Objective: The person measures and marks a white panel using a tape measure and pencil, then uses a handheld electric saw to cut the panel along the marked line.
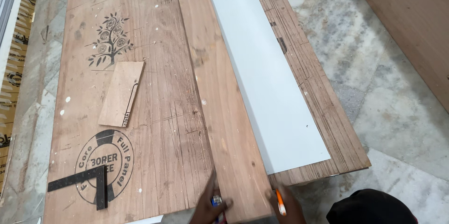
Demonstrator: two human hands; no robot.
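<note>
Both hands grip the near end of the long brown plywood strip (pixel 220 97) lying along the workbench: left hand (pixel 209 205) pinching its edge, right hand (pixel 283 204) clasping an orange pencil (pixel 280 202). I'd press it flat, edges flush.

A black try square (pixel 89 182) lies on the near left of the scored plywood counter (pixel 154 112), a small rectangular plywood offcut (pixel 121 94) rests farther up beside a printed tree emblem (pixel 109 39), and grey marbled floor (pixel 388 93) spreads to the right, beneath a leaning brown board (pixel 411 13).
</note>
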